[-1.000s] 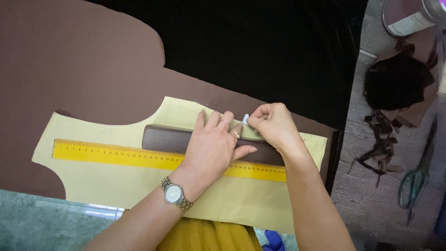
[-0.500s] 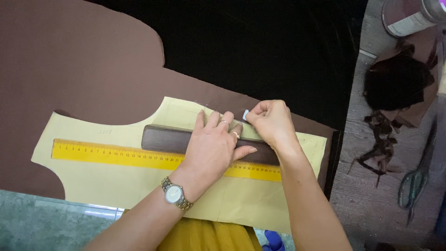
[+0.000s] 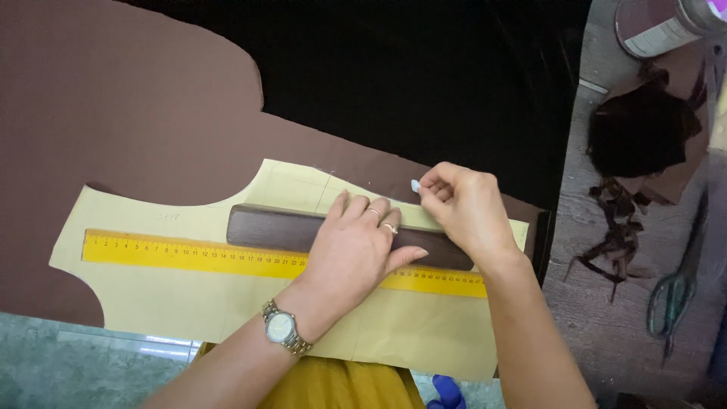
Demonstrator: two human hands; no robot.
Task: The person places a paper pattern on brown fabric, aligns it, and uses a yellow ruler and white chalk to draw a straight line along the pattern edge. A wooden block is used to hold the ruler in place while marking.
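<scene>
A pale yellow paper pattern (image 3: 182, 303) lies on brown fabric (image 3: 113, 113). On the pattern lie a yellow ruler (image 3: 174, 254) and, just above it, a dark brown wooden bar (image 3: 273, 227). My left hand (image 3: 356, 246), with a wristwatch and rings, presses flat on the bar and ruler. My right hand (image 3: 462, 208) pinches a small piece of white chalk (image 3: 415, 185) at the pattern's upper edge, its tip touching the brown fabric there.
Black cloth (image 3: 416, 83) covers the far table. On the grey surface to the right lie dark fabric scraps (image 3: 621, 227), green-handled scissors (image 3: 670, 299) and a round tin (image 3: 651, 26). Yellow clothing shows at the bottom edge.
My right hand with the chalk has slid slightly left along the pattern's upper edge. My left hand stays pressed on the bar.
</scene>
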